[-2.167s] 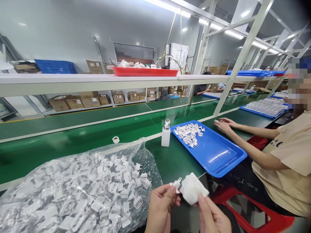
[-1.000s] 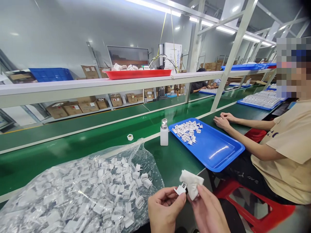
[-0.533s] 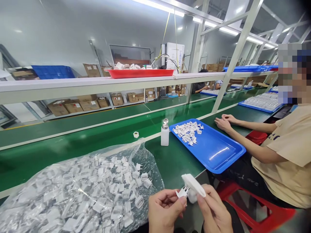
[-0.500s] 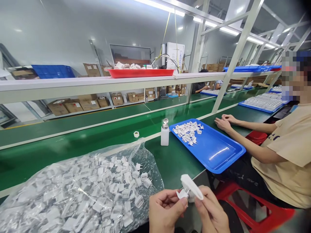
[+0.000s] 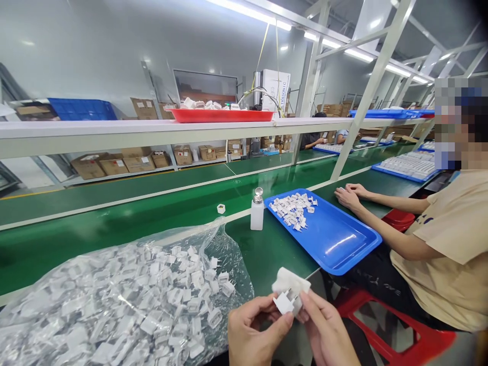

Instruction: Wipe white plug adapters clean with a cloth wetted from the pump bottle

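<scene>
In the lower middle of the head view, my left hand (image 5: 253,329) pinches a small white plug adapter (image 5: 284,302) between thumb and fingers, its two pins pointing up and right. My right hand (image 5: 325,323) grips a folded white cloth (image 5: 292,280), which lies behind the plug and close against it. Parts of the right fingers are hidden behind the cloth and plug. To the left of my hands, a clear plastic bag (image 5: 244,274) spreads open with a heap of similar white plug pieces (image 5: 152,300).
A white pump bottle (image 5: 256,216) stands beside a blue tray (image 5: 335,249) holding several plugs. One white piece (image 5: 221,208) rides on the green belt (image 5: 190,201). A co-worker (image 5: 450,229) sits at right by a red stool (image 5: 396,325). Overhead, a shelf carries a red tray (image 5: 224,116).
The cloth has turned from edge-on to a flatter view behind the plug, and the plug's pins now show. The lone white piece on the belt has shifted right.
</scene>
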{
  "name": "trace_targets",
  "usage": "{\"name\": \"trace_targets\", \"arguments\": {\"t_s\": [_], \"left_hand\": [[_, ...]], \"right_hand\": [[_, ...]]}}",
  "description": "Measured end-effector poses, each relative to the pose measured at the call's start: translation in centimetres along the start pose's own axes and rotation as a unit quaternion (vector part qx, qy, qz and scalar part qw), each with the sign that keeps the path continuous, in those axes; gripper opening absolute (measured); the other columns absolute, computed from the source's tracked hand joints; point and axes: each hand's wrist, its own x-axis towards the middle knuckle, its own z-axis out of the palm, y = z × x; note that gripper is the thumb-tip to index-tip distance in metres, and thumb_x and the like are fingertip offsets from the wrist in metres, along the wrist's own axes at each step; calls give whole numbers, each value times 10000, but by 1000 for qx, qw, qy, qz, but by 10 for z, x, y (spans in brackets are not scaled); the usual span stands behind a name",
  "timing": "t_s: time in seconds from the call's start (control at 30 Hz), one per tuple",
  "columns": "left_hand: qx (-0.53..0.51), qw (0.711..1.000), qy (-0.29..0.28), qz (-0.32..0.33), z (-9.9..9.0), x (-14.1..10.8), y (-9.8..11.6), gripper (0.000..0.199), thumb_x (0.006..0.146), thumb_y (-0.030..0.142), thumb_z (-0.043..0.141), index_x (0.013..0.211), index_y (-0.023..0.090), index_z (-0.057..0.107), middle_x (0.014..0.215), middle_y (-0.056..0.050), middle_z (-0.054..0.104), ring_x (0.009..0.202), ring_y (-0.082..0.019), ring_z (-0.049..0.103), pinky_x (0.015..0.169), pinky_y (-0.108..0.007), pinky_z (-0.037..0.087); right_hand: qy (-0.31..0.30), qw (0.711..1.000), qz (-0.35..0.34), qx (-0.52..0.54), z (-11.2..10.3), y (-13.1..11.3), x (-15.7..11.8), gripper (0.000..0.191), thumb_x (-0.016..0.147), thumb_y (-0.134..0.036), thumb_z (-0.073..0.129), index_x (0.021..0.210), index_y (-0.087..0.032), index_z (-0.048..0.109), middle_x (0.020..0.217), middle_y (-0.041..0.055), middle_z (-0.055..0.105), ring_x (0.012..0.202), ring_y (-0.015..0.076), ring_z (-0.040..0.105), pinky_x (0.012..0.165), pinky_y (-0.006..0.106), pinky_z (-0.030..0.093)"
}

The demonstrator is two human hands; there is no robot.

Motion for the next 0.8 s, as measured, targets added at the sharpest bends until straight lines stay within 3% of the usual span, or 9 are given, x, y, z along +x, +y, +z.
{"name": "trace_targets", "arguments": {"t_s": [0.07,0.17,0.33,0.43,0.47,0.53,0.6,0.63,0.8], "left_hand": [[-35,998,-19,-41,2,0,2,348,554,383,954,830,198,852,768,-84,820,660,-204,735,665,-240,595],[-43,997,-44,-52,3,1,-1,343,540,390,962,790,186,844,745,-78,814,649,-198,733,652,-236,594],[94,990,-59,91,-8,8,-14,241,697,295,871,927,231,840,739,-22,779,638,-164,692,638,-235,568],[184,961,-31,206,-17,12,-20,289,777,222,810,1063,265,809,759,2,752,666,-158,689,668,-248,561],[199,952,-35,230,-20,12,-21,294,790,211,802,1077,269,802,762,6,748,672,-154,687,668,-244,555],[224,941,-53,248,-23,14,-22,242,812,194,775,1041,270,804,758,12,740,675,-147,678,652,-233,539],[236,945,-56,218,-20,16,-22,218,823,182,741,1014,264,804,775,9,748,690,-148,681,665,-235,540],[235,954,-49,180,-15,19,-22,210,822,195,735,1011,256,802,792,3,758,707,-156,691,685,-243,550],[166,982,-82,-34,47,57,-37,231,818,255,703,1026,157,720,1023,-82,774,690,-174,741,607,-254,574]], "right_hand": [[-43,996,35,64,7,5,-1,408,779,-539,788,1027,-214,802,835,100,778,834,274,732,739,399,600],[-39,988,64,132,15,8,-2,412,730,-540,829,981,-214,803,893,113,792,886,287,736,821,446,597],[-8,973,118,200,15,-6,0,345,744,-495,831,998,-264,802,1029,74,778,926,251,712,831,392,588],[23,998,-52,8,7,-18,1,252,882,-452,705,1058,-297,797,966,56,735,835,199,669,722,296,562],[-5,986,-133,-101,2,-22,1,235,922,-401,660,1088,-302,794,936,56,714,805,188,650,707,282,548],[-118,911,-257,-299,-9,-29,0,295,963,-286,584,1196,-316,761,906,60,685,790,183,634,713,274,536],[-200,848,-298,-390,-24,-35,-1,369,979,-235,528,1281,-339,714,910,56,674,808,177,646,714,255,537],[-198,845,-291,-402,-33,-36,-2,367,983,-238,521,1277,-345,714,898,48,667,796,165,650,701,236,536],[46,926,-208,-313,-84,-17,-12,227,887,-426,692,989,-276,828,790,37,665,739,156,664,673,187,564]]}}
